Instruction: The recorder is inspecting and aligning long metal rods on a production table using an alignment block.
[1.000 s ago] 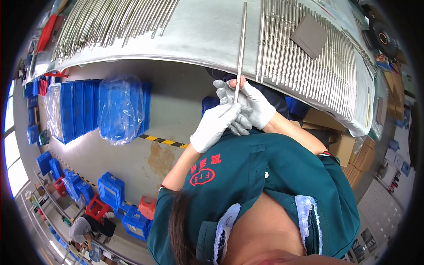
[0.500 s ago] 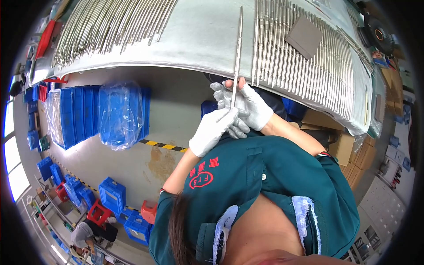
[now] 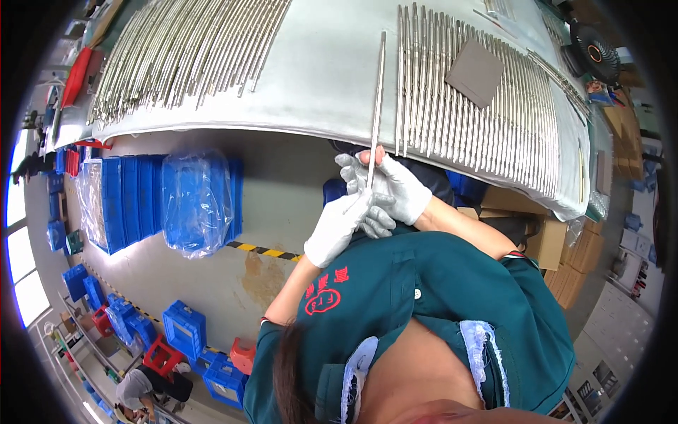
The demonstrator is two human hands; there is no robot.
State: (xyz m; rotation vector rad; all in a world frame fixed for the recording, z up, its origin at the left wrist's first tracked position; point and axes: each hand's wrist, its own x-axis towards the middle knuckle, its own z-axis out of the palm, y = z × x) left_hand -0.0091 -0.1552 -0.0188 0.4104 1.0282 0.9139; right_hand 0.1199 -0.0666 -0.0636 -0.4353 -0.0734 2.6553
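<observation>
Rod's (image 3: pixel 376 106) lower end is hidden inside the gloves; can't see where it stops. Left hand (image 3: pixel 339 227) and right hand (image 3: pixel 390 189) overlap, so the finger layout between them is hard to read. Right fingers curl around the rod near its lower end, one bare fingertip showing through the glove, pinching the rod. Left hand sits just below, fingers pressed together against the right hand; can't tell whether it actually grips the rod. Table's (image 3: pixel 332 78) near edge bends with the lens, and its far and side parts are cut off by the rim.

Rod long axis runs nearly straight away from the person, lower end in the hands at the table's near edge, upper end over the bare strip of table.

That bare strip lies between a loose rod pile (image 3: pixel 183 49) on the left and a neat rod row (image 3: pixel 480 120) on the right, with a grey pad (image 3: pixel 474 72) lying on the row. The rod is just beside the row's left edge, with open room to its left. Blue crates (image 3: pixel 120 205) stand on the floor below the table edge.
</observation>
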